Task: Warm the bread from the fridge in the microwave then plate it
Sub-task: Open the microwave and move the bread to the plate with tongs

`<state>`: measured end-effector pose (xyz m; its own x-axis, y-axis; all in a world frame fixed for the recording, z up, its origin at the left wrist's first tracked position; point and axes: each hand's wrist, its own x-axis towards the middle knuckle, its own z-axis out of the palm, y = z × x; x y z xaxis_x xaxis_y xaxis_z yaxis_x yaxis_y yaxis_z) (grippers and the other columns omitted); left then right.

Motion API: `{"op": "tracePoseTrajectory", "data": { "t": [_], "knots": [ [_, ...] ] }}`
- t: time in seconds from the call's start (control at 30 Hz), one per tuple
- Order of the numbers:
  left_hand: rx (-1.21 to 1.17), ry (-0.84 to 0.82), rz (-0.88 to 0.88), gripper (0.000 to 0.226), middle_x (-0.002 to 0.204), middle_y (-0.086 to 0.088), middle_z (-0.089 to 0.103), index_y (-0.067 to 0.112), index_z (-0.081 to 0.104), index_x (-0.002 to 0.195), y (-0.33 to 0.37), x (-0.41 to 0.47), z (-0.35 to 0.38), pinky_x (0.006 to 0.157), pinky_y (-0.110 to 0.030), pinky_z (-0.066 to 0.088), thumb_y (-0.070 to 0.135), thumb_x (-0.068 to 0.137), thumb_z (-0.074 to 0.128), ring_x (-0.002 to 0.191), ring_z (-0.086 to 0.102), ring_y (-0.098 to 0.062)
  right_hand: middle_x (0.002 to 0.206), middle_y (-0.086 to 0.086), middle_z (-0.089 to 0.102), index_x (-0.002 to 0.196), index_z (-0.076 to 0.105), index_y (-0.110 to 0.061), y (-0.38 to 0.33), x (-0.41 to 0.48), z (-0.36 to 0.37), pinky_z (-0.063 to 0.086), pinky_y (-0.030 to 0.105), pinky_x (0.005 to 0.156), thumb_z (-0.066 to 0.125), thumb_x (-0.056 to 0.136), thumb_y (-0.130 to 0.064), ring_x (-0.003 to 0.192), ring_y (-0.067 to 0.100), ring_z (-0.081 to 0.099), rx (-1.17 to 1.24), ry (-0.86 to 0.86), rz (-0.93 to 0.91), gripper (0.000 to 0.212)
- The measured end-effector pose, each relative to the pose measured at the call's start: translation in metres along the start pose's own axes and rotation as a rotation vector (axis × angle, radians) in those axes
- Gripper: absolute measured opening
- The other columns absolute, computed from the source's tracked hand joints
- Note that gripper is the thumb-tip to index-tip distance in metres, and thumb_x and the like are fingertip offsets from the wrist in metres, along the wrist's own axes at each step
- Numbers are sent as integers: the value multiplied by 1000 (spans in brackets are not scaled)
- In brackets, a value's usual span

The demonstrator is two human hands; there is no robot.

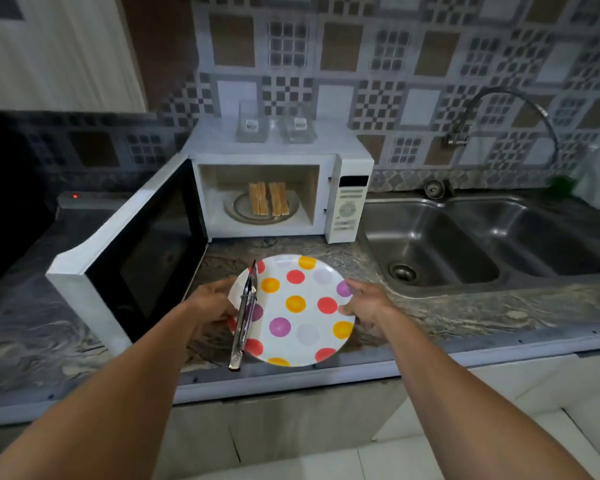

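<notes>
at centre left of the frame the microwave (274, 188) door (132, 258) hangs open; the bread (268, 199) slices stand inside on the turntable. lower centre, the left hand (212, 306) grips the dotted plate (302, 323) rim and metal tongs (245, 317) together, and the right hand (368, 306) grasps the opposite rim. the sink (482, 237) sits at right.

Bread (268, 198): toasted slices standing on edge in two pairs on the glass turntable inside the microwave (349, 206), door (136, 251) swung fully open left. Plate (291, 310): white, round, coloured dots, on the bench in front of the microwave, no bread on it.
</notes>
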<state>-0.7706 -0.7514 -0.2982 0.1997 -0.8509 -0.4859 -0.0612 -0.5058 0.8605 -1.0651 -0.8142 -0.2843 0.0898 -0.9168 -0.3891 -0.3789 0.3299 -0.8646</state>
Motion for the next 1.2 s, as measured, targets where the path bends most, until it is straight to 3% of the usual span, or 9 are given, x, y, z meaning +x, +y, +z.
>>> {"op": "tracePoseTrajectory", "data": {
  "t": [0.13,0.3,0.47,0.57,0.8,0.9,1.0,1.13,1.2],
  "knots": [
    [-3,30,-31,65,96,-21,74,16,69,120,2,43,-2,49,-31,53,-25,73,51,70,67,-33,120,6,70,129,67,-13,6,60,15,54,43,99,74,76,14,109,26,66,-98,-27,12,61],
    [13,108,-27,63,88,-14,70,13,68,118,8,83,-4,43,-27,51,-28,73,51,67,64,-30,118,5,70,130,66,-14,8,112,29,53,38,98,75,77,10,107,24,65,-170,-19,-12,59],
    [-19,104,-77,70,106,-13,74,23,71,122,2,113,-13,64,-36,58,-23,72,54,97,69,-37,115,3,72,124,70,-18,10,150,39,55,39,95,81,72,-2,104,25,67,-335,-36,-44,56],
    [-6,130,-80,69,107,-11,74,25,73,117,-1,125,-14,81,-49,61,-23,70,60,100,69,-36,118,2,71,130,67,-21,19,174,42,54,39,96,83,68,-8,109,25,66,-372,-31,-56,65],
    [110,170,-59,62,105,-13,72,20,68,114,8,134,-7,83,-51,59,-25,73,62,97,68,-35,106,3,73,111,72,-21,8,178,45,53,32,87,79,73,-6,102,27,67,-461,-11,-63,42],
    [239,202,-32,64,107,-11,73,18,72,118,9,136,-9,85,-50,59,-20,66,69,98,68,-33,111,4,69,117,71,-19,7,181,48,44,23,80,77,78,-5,107,26,65,-490,6,-61,42],
    [365,246,-19,63,103,-2,72,22,74,114,11,136,-8,88,-41,59,-14,62,74,96,66,-25,120,5,67,127,67,-18,8,183,49,39,20,79,77,80,-6,112,25,63,-515,32,-57,49],
    [336,284,-42,46,95,0,77,39,78,80,1,142,-12,80,-45,62,1,54,77,88,71,-28,123,7,68,126,67,-18,7,181,52,40,20,81,77,79,-8,113,27,63,-535,34,-48,49],
    [355,304,-48,40,98,-2,76,38,77,79,-9,152,-15,80,-45,62,6,56,78,87,71,-30,122,8,68,123,69,-19,7,180,53,40,21,80,76,79,-8,112,28,63,-547,39,-46,46]
  ]
}}
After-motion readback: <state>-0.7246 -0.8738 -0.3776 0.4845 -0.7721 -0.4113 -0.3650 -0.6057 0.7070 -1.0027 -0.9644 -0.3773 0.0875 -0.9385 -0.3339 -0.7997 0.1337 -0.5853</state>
